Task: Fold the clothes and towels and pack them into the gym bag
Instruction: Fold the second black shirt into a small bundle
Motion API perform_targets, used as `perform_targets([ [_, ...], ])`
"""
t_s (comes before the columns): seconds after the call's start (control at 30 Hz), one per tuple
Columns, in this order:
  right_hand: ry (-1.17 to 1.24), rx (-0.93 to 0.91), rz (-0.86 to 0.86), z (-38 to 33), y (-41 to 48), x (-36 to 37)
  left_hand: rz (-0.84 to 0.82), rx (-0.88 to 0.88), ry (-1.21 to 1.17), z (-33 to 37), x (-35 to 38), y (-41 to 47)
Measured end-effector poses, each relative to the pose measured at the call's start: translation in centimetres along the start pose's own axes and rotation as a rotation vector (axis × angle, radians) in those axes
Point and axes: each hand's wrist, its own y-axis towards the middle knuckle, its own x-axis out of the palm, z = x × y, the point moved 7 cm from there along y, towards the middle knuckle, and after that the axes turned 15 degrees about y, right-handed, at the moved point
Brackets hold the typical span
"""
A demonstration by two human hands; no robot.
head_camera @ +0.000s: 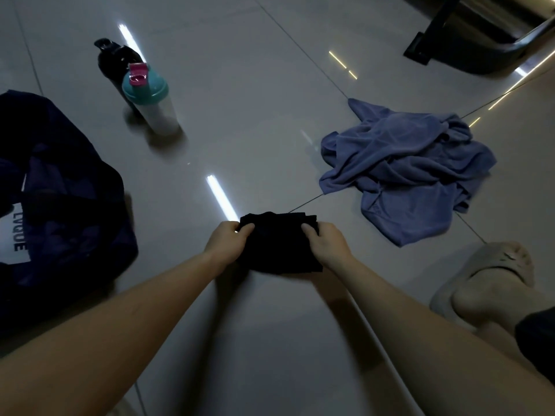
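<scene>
Two hands hold the folded black garment [277, 244] low on the tiled floor [255, 115]: our left hand [229, 238] and right hand [326, 243] each curl over one side edge. Bare tile lies open between it, the gym bag [69, 205] at far left and the crumpled blue towel [405, 166] at upper right. The frame cuts off the bag, and the garment's folds are too dark to read. Its long axis seems to run left to right between our hands.
</scene>
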Motion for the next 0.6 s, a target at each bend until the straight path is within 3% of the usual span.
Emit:
perform_targets([
  [0.17,-0.192,0.117,0.094,0.4,0.6,0.4,0.118,-0.094,0.136,0.4,-0.3,0.3],
  [0.23,-0.215,0.151,0.113,0.6,0.8,0.5,0.251,-0.103,0.208,1.2,-1.0,-0.6],
  [0.27,-0.226,0.169,0.123,0.6,0.8,0.5,0.378,0.003,0.295,2.5,-1.6,-1.4],
  [0.33,-0.238,0.187,0.130,0.8,1.0,0.6,0.576,0.403,0.503,5.7,-1.1,-3.2],
  [0.4,-0.236,0.185,0.137,1.0,1.1,0.7,0.510,0.722,0.710,7.4,2.0,-3.9],
  [0.43,-0.233,0.187,0.146,1.1,1.0,0.6,0.431,0.756,0.807,7.1,3.5,-3.5],
  [0.53,-0.290,0.165,0.182,1.1,0.7,0.0,0.275,0.651,0.942,5.2,5.5,-1.8],
  [0.6,-0.436,-0.041,0.242,-0.8,0.2,-0.6,0.275,0.660,0.968,4.7,5.9,-1.4],
])
